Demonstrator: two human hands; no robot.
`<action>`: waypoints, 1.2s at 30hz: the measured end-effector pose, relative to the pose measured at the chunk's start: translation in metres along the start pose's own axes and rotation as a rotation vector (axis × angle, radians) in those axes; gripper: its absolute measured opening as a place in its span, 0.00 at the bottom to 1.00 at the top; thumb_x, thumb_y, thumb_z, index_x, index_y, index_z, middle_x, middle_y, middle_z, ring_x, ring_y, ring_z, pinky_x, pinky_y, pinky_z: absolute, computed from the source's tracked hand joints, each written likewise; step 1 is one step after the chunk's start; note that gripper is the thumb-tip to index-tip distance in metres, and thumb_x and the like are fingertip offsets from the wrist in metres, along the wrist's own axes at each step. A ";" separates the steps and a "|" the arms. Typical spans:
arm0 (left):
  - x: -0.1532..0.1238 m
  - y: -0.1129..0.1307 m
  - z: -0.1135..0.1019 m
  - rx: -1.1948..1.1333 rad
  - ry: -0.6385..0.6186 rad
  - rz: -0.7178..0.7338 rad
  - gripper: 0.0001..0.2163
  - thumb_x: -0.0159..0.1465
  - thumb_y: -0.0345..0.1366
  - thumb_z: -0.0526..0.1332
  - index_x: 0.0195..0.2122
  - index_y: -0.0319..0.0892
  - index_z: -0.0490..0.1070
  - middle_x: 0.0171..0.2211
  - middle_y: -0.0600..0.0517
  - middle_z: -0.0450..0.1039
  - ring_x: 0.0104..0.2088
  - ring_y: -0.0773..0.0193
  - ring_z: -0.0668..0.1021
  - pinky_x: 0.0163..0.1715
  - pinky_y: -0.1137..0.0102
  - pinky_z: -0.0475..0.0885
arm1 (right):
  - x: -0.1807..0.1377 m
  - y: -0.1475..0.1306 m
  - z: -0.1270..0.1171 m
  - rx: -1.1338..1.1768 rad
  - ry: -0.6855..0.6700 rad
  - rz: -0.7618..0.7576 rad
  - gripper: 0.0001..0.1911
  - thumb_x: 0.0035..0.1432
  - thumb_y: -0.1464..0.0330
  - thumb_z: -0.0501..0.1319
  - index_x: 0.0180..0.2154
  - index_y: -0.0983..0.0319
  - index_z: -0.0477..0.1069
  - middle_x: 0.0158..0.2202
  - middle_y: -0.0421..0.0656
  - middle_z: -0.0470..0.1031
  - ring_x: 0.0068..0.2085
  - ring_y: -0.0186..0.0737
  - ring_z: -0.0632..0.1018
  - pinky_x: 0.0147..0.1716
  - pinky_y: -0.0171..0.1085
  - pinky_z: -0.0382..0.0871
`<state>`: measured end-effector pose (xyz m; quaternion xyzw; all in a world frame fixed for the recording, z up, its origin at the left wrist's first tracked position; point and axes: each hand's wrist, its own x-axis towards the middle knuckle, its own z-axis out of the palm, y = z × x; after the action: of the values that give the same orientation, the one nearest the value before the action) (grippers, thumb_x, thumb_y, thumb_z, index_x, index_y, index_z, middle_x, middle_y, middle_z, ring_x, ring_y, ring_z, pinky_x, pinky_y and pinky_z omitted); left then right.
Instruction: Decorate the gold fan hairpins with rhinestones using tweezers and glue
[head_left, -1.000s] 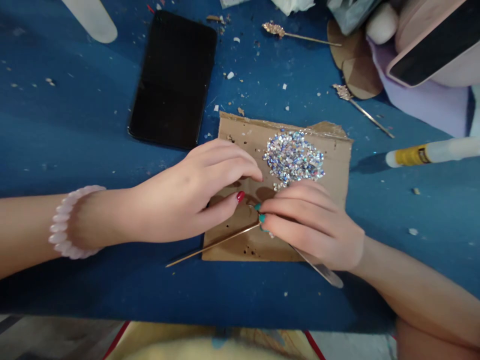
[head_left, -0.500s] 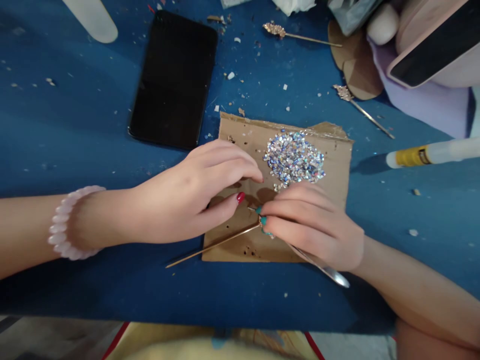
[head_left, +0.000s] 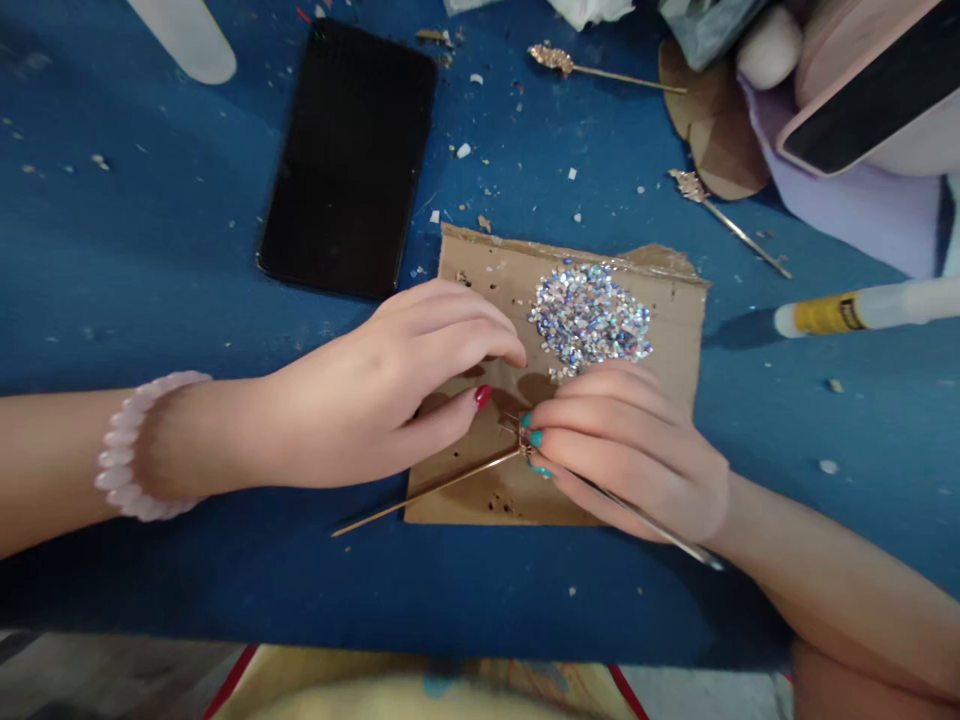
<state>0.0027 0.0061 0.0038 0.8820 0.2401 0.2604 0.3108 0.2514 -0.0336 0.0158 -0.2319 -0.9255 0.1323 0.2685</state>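
My left hand [head_left: 375, 395] rests on a brown cardboard piece [head_left: 675, 330], fingers curled and pressed together near the head of a thin gold hair stick [head_left: 420, 492] that lies across the cardboard's lower edge. My right hand [head_left: 630, 445] is closed in a pinch on metal tweezers [head_left: 667, 540], their tip at the stick's ornamented head. A heap of small iridescent rhinestones [head_left: 589, 315] sits on the cardboard just above both hands. What the left fingertips hold is hidden.
A black phone [head_left: 349, 155] lies face up behind my left hand. Two more gold hair sticks [head_left: 600, 70] [head_left: 727, 220], a glue tube [head_left: 862, 308], cardboard discs [head_left: 720, 140] and a pink case [head_left: 870, 90] crowd the far right. Crumbs dot the blue table [head_left: 150, 260].
The tweezers' rear end has swung lower and rightward in my right hand, and its fingertips have shifted slightly down along the stick's head. My left hand has stayed put.
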 end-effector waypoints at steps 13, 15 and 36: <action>0.001 0.001 0.000 0.008 -0.009 -0.004 0.11 0.70 0.26 0.54 0.51 0.41 0.70 0.49 0.47 0.76 0.53 0.58 0.76 0.57 0.62 0.71 | 0.003 0.000 0.005 -0.012 0.006 -0.013 0.05 0.65 0.78 0.58 0.40 0.64 0.71 0.37 0.49 0.81 0.39 0.44 0.78 0.37 0.44 0.78; 0.000 0.001 0.001 0.000 -0.005 -0.002 0.11 0.70 0.26 0.54 0.51 0.40 0.70 0.48 0.46 0.76 0.53 0.58 0.76 0.58 0.62 0.71 | 0.003 0.000 0.003 -0.013 0.006 -0.013 0.05 0.65 0.78 0.58 0.40 0.64 0.71 0.37 0.50 0.81 0.40 0.44 0.78 0.37 0.44 0.78; -0.001 -0.001 0.002 -0.009 -0.012 0.016 0.12 0.70 0.25 0.56 0.51 0.38 0.72 0.50 0.45 0.75 0.53 0.57 0.75 0.58 0.61 0.70 | 0.001 0.005 0.004 0.049 0.091 0.072 0.05 0.66 0.76 0.61 0.43 0.62 0.71 0.39 0.47 0.81 0.41 0.41 0.80 0.41 0.42 0.80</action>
<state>0.0025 0.0055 0.0010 0.8841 0.2301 0.2585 0.3140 0.2505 -0.0295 0.0109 -0.2641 -0.9000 0.1539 0.3108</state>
